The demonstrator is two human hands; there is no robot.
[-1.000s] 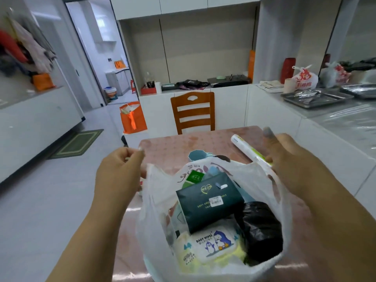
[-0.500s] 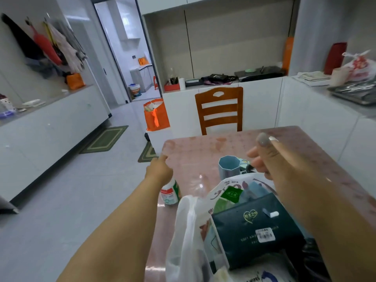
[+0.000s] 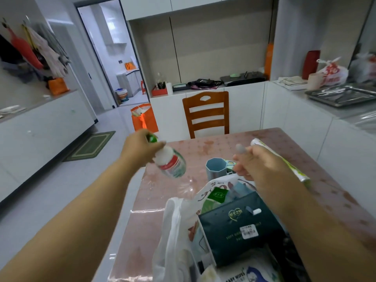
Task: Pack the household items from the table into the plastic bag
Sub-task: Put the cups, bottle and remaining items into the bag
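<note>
My left hand (image 3: 138,148) grips a small white bottle (image 3: 171,161) with a green cap and a red and green label, tilted in the air over the table's left edge. The white plastic bag (image 3: 173,231) stands on the table below me, holding a dark green tissue pack (image 3: 240,226), baby wipes (image 3: 244,275) and other packs. My right hand (image 3: 258,165) hovers over the bag's far rim with fingers curled; the rim rises up to them. A blue cup (image 3: 215,166) and a white and green tube (image 3: 284,161) lie on the table (image 3: 162,196) behind the bag.
A wooden chair (image 3: 206,115) stands at the table's far end. An orange bag (image 3: 142,119) sits on the floor to the left of the chair. A white counter on the right carries a metal tray (image 3: 341,95). Open floor lies to the left.
My left hand let go of the bag's left handle, reached to the table's left edge, took the bottle and lifted it. The bag's left side has sagged.
</note>
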